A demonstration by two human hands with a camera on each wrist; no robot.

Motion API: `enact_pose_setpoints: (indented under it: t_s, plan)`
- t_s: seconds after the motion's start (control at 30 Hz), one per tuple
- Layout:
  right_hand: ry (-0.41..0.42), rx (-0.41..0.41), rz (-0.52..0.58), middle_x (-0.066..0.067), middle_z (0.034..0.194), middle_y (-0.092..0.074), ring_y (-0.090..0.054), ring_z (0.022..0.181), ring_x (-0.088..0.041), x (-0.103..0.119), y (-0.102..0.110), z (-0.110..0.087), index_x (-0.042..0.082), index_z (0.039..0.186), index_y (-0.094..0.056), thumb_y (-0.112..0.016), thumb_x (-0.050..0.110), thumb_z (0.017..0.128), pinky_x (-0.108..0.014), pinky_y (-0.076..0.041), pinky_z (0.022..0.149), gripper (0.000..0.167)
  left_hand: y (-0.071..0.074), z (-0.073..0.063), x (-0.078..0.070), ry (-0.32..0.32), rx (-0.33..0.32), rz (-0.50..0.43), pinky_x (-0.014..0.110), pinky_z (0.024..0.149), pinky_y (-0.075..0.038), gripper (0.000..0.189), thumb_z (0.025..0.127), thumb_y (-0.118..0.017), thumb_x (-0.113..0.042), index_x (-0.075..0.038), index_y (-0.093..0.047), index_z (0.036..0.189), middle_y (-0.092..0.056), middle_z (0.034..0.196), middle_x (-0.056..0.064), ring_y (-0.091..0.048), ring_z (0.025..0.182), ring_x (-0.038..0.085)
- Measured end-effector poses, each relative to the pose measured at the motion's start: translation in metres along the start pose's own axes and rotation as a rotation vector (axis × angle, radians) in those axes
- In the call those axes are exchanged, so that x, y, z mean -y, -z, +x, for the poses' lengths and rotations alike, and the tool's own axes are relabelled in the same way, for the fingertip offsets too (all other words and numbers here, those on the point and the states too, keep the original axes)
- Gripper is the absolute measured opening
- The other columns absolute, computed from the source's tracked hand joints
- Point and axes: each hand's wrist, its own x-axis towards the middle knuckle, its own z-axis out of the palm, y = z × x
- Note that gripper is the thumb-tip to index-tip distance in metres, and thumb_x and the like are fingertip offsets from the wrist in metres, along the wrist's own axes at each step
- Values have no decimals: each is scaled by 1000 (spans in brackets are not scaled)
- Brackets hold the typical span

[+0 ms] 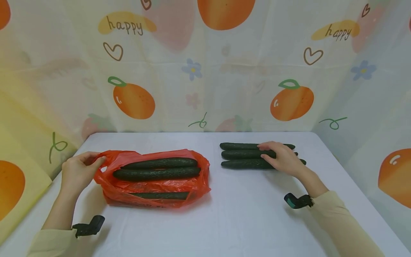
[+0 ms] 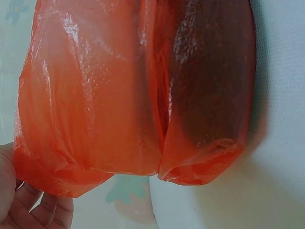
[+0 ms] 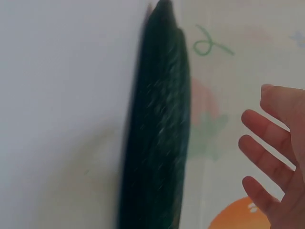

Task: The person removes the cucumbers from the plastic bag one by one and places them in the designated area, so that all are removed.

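My left hand (image 1: 77,173) pinches the left end of a red plastic bag (image 1: 199,182) between thumb and fingers. Two dark green cucumbers (image 1: 157,174) lie in the bag's opening, and another cucumber (image 1: 160,195) shows near its front side. In the left wrist view the bag (image 2: 81,109) fills most of the picture, and dark shapes show through its film. Over the right part of three cucumbers (image 1: 240,154) lying side by side hovers my right hand (image 1: 282,159). Its fingers are spread in the right wrist view, apart from the cucumber (image 3: 157,124) there.
A white-covered table (image 1: 224,221) carries the bag at left and the row of cucumbers at right. Behind it hangs a curtain (image 1: 208,100) printed with oranges and hearts. Each wrist wears a small black camera (image 1: 90,226).
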Motion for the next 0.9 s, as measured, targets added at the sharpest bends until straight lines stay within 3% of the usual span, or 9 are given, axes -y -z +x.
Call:
enact_pose_setpoints:
  t_s: [0.27, 0.6, 0.9]
  plan:
    - [31, -37, 60, -8, 108, -65, -62, 96, -23, 21, 0, 16, 5, 109, -63, -69, 6, 80, -40, -49, 83, 30, 0, 0, 0, -6, -5, -4, 11, 53, -40, 37, 90, -57, -30, 1, -64, 109, -65, 99, 24, -55, 90, 33]
    - [16, -19, 147, -2, 111, -65, -62, 99, -17, 54, -1, 35, 10, 116, -61, -66, 12, 84, -36, -49, 84, 33, -1, 0, 1, 1, -1, -6, 12, 53, -40, 37, 90, -57, -31, 0, -65, 109, -66, 99, 24, -55, 89, 32]
    - [35, -23, 248, -4, 112, -65, -63, 98, -20, 81, -8, 53, 9, 118, -59, -66, 10, 84, -38, -50, 85, 34, -1, 0, 2, -9, -13, -1, 13, 53, -40, 36, 89, -57, -31, -1, -65, 108, -66, 97, 23, -55, 87, 30]
